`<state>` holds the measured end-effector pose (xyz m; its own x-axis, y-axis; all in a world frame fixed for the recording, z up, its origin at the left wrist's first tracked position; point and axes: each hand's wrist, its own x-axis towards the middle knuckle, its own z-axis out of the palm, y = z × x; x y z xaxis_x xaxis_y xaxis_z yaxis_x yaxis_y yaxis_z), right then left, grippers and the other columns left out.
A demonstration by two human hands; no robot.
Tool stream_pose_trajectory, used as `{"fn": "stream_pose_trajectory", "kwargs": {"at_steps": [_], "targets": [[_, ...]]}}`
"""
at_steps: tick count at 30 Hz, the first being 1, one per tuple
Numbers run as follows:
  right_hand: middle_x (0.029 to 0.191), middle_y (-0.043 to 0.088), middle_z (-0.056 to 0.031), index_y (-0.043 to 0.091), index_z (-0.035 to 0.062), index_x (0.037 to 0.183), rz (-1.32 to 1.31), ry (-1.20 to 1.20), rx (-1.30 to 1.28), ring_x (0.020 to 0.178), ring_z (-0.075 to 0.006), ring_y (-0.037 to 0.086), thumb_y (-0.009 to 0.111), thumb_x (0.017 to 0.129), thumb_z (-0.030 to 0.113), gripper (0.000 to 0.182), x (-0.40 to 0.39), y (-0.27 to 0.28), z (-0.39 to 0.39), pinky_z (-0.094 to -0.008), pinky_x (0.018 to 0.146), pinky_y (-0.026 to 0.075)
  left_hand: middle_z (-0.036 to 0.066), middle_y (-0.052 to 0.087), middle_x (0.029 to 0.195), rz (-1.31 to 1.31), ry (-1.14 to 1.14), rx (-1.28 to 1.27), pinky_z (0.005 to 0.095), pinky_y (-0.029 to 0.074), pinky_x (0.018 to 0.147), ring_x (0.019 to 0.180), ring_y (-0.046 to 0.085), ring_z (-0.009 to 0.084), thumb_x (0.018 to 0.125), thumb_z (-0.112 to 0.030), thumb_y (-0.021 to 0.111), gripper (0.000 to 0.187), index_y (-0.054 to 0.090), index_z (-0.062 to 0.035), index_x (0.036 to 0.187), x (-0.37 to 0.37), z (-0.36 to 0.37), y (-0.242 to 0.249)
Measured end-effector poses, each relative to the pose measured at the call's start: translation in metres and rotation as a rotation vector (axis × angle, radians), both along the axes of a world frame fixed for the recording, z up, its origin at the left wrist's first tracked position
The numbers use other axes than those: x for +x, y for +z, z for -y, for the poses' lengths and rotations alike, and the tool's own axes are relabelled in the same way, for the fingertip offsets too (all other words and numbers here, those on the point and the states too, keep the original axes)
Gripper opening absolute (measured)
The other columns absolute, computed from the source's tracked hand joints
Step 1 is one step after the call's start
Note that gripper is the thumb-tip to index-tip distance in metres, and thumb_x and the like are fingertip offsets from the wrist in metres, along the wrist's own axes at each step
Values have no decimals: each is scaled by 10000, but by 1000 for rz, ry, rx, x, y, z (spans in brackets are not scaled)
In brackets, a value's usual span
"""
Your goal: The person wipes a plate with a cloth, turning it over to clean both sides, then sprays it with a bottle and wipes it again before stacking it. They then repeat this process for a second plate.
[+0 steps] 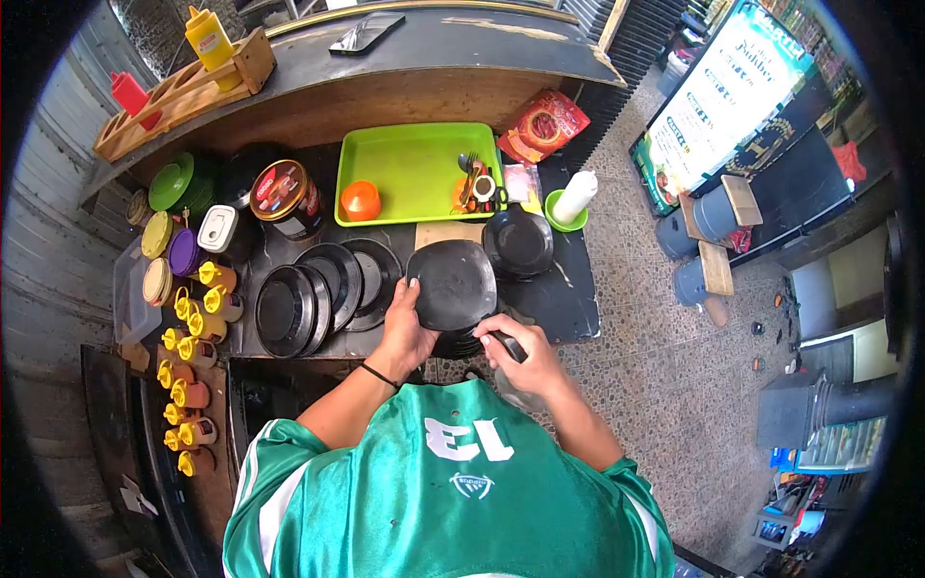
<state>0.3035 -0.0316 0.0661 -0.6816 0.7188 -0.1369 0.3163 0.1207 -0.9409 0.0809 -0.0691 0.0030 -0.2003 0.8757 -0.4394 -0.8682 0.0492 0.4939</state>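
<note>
A black squarish plate (451,284) is held up in front of my chest. My left hand (409,332) grips its left edge, with the thumb on the upper face. At the plate's lower right edge, my right hand (523,354) is closed around a black handle (507,345); whatever the handle belongs to is hidden. Black round plates (285,311) lie overlapping on the dark counter to the left. Another stack of black plates (518,243) stands just beyond the held plate, to the right. More stacked black items show partly below the held plate.
A green tray (414,159) holds an orange bowl (360,200) and utensils. A white bottle (576,196) stands in a green bowl to its right. Several yellow-topped containers (198,352) line the left side. Above runs a raised shelf (434,48) with a phone (367,33).
</note>
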Motion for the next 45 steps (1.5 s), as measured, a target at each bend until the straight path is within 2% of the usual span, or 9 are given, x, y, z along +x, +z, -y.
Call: {"fn": "stream_pose_trajectory", "kwargs": {"at_steps": [5,22,25,28,31,36,37,39,45], "targets": [[1010,765,-135,707,22,1132,-195,-78,262,923,-258,766,689,1028,87,124,-9,-11,4,-372,848,577,105,565,1511,29,-31,21,569,527,1137,1369,616,309,1187,-272,411,392,374,-147,1557,-8,1,-5],[974,756,-98,714,34,1114,-95,-146,30,867,-200,740,699,1017,74,106,3,-3,3,-346,822,578,96,606,1490,53,10,-8,555,515,1156,1340,638,304,1174,-251,440,368,440,-186,1537,-28,1,6],[984,754,-109,713,18,1104,-121,-262,440,917,-218,736,750,977,84,147,22,-12,-21,-356,848,575,120,622,1485,103,12,13,577,514,1153,1350,636,315,1162,-238,463,356,491,-149,1505,-31,2,2],[1011,741,-110,697,11,1090,-158,-509,480,946,-221,722,749,987,78,133,46,-29,-45,-357,899,562,159,600,1536,281,-69,73,596,490,1175,1391,613,342,1149,-307,479,423,510,-98,1516,-42,0,-8],[1119,730,-90,667,24,1144,-179,-777,629,1057,-203,684,748,1015,101,170,61,-36,-69,-356,967,541,213,490,1646,266,-219,160,768,365,1194,1498,483,470,1088,-637,418,789,400,-80,1645,-37,4,33],[1413,653,-152,598,16,1417,-98,-908,684,1334,-259,603,742,1024,76,422,74,-81,-96,-415,1144,477,211,492,1643,449,-197,253,821,318,1180,1511,450,490,1004,-789,458,935,416,-116,1652,-37,7,38],[1530,574,-184,425,49,1617,-51,-874,698,1405,-287,558,743,1022,84,676,79,-89,-97,-422,1181,448,208,494,1644,466,-172,230,778,333,1197,1506,460,477,1006,-787,458,923,434,-120,1644,-40,7,30],[1572,531,-204,311,71,1671,-157,-917,564,1428,-307,544,750,1016,92,789,73,-89,-90,-423,1204,425,194,525,1625,446,-199,277,636,407,1225,1465,526,424,1000,-821,435,948,480,-102,1617,-43,8,23],[1732,237,-341,14,54,1725,54,-927,508,1595,-479,310,848,941,244,1161,77,-121,-57,-517,1309,265,146,533,1629,490,-87,271,649,314,1278,1494,503,394,1005,-804,433,899,490,-149,1619,-36,9,33]]}}
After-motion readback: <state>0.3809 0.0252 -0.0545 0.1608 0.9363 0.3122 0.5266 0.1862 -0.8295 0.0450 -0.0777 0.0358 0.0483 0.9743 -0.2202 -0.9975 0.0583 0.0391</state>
